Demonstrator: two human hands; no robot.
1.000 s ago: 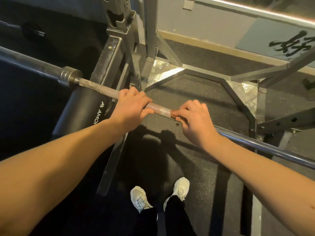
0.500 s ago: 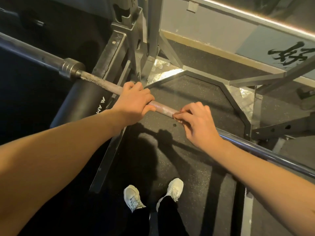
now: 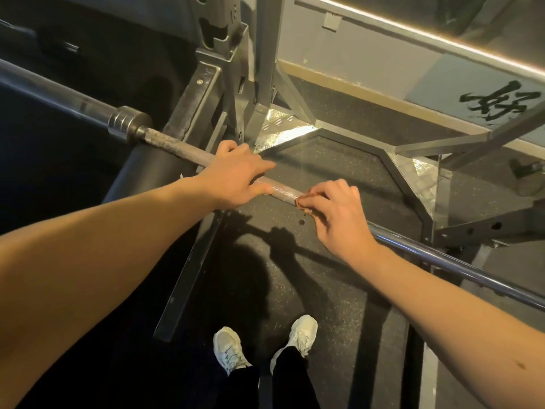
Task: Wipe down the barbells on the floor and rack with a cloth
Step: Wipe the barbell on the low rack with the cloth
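Head view: the barbell (image 3: 283,188) crosses the frame from 10 o'clock to 4 o'clock, held up off the floor, with both hands on its shaft near the centre.
Surroundings: the rack upright (image 3: 224,39) rises at 12 o'clock, just behind the shaft; a black roller pad (image 3: 147,172) lies under the shaft at 9 o'clock; the speckled floor mat (image 3: 339,160) spreads below, bordered by a shiny checker plate (image 3: 280,131).
Further off: a painted wall character (image 3: 498,104) sits at 2 o'clock; two white shoes (image 3: 228,348) stand at 6 o'clock.
In the way: the left forearm covers part of the roller pad, and the hands hide the shaft beneath them.
Collar: the barbell collar (image 3: 126,123) sits at 10 o'clock, well apart from the hands.
Left hand: the left hand (image 3: 236,178) lies over the shaft, fingers across the top and thumb underneath, wrapping it loosely.
Right hand: the right hand (image 3: 339,214), just toward 4 o'clock of the left, arches over the shaft, its fingertips pinching a small brownish cloth (image 3: 303,203) against the bar.
Cloth: mostly hidden under the fingers; only its edge shows.
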